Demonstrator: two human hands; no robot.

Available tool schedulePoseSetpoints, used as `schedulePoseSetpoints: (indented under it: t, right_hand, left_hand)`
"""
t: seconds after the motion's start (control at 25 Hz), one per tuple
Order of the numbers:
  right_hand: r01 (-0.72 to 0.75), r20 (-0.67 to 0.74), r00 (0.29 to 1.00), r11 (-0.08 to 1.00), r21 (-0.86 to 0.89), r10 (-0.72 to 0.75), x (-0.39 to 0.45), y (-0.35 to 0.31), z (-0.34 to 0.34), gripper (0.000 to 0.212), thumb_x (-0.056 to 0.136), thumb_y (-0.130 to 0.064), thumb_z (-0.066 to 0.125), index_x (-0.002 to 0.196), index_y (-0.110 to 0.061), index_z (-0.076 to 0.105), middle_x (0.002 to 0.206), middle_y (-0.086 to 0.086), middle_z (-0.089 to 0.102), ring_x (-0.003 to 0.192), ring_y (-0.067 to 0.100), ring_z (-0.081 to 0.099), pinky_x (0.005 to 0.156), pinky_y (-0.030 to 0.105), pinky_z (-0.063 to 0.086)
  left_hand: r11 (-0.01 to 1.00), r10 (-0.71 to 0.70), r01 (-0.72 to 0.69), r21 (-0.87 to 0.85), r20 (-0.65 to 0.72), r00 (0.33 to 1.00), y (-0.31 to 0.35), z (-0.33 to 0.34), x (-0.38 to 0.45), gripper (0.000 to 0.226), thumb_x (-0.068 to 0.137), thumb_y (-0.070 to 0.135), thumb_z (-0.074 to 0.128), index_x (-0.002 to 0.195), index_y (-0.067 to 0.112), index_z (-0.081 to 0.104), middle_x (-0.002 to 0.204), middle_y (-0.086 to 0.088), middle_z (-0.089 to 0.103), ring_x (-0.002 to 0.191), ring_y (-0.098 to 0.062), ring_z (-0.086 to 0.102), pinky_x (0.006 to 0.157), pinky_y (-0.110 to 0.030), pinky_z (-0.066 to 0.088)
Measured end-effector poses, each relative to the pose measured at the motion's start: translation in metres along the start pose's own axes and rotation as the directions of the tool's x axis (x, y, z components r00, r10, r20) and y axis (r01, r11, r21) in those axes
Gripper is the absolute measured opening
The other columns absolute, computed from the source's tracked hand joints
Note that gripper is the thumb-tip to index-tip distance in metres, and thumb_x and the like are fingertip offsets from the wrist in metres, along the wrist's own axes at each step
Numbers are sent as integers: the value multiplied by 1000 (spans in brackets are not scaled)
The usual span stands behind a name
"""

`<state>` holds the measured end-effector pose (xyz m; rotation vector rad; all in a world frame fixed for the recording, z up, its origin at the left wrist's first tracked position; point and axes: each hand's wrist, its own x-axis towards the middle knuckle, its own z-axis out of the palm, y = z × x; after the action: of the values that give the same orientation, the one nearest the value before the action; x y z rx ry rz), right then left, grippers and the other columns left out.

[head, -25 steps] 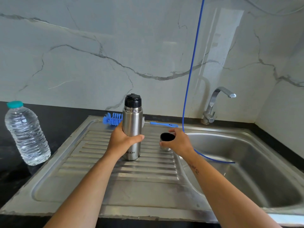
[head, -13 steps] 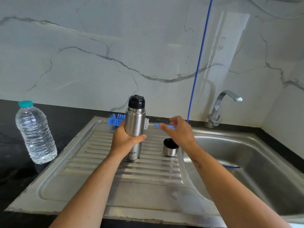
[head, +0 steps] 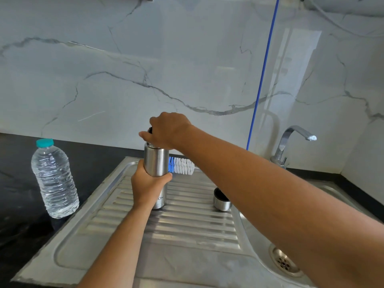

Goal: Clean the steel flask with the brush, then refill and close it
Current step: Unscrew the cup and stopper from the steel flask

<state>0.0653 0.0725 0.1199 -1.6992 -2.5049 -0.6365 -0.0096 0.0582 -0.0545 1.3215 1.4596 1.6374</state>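
Upright steel flask [head: 156,163], brush [head: 182,166] behind.

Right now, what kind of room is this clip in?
Most likely a home kitchen: a stainless steel sink with ridged drainboard, a curved chrome tap and a white marble-patterned backsplash behind a black stone counter.

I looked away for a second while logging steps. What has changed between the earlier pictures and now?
The right hand let go of the small steel cup, left it on the draining board, then rose and closed over the black stopper on top of the flask. The left hand kept its grip on the flask body. The water bottle and brush stayed put.
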Motion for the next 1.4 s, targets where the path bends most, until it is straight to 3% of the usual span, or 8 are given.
schedulePoseSetpoints:
  t: [0.12,0.32,0.48,0.64,0.76,1.0,1.2,1.4]
  right_hand:
    - [8,24,1000,993,-115,-5,11,-11,2,63,103,-67,23,98,-15,59,78,1,51,74,19,55,68,33,41]
    - [61,-56,996,998,-34,-63,19,-10,10,46,105,-51,30,88,-15,52,82,3,54,74,21,52,68,34,41]
    - [156,-139,978,988,-16,-157,26,-6,17,51,103,-47,33,63,-17,43,65,-1,44,59,14,43,63,30,40]
    - [341,-245,909,940,-23,-336,31,8,29,49,102,-43,34,66,-14,50,55,-4,40,49,9,33,51,24,24]
    - [424,-309,867,905,43,-392,32,11,35,52,93,-49,19,70,-14,50,52,-7,34,46,7,28,50,25,21]
    - [293,8,955,948,124,-296,28,17,10,56,102,-67,32,94,-16,54,71,-4,51,63,7,47,57,23,29]
    - [237,109,961,961,145,-253,32,21,-4,55,97,-69,47,79,-16,52,73,-1,56,65,11,53,56,22,31]
    - [286,219,904,901,327,-367,24,30,-24,38,93,-53,68,118,-26,58,95,-6,62,77,10,65,66,23,44]
  left_hand:
    - [999,17,-16,36,-32,999,-1,-3,1,55,63,11,91,107,20,60,90,2,67,76,-13,66,58,-22,47]
    - [998,22,-21,53,-19,1000,-5,-7,4,58,64,14,91,110,25,58,90,8,64,78,-11,65,58,-21,46]
    - [999,8,-9,40,12,1000,-9,-10,7,61,65,14,90,115,29,58,95,8,65,83,-11,65,62,-22,49]
    - [1000,-5,7,-18,101,995,-8,-15,8,58,70,7,88,110,34,56,94,9,65,85,-9,64,63,-19,46]
    - [1000,6,-5,-15,122,993,-9,-15,10,58,70,8,89,112,33,57,95,8,66,86,-9,65,65,-20,48]
    - [1000,13,-11,-15,111,994,-10,-14,10,57,68,10,89,113,31,59,96,4,68,86,-10,67,65,-21,50]
    - [1000,18,-18,-5,108,994,-9,-14,9,59,68,9,89,114,32,58,96,5,67,86,-11,67,65,-22,50]
    - [1000,15,-14,-7,109,994,-10,-15,9,60,69,9,89,116,31,58,97,4,67,87,-10,66,64,-21,49]
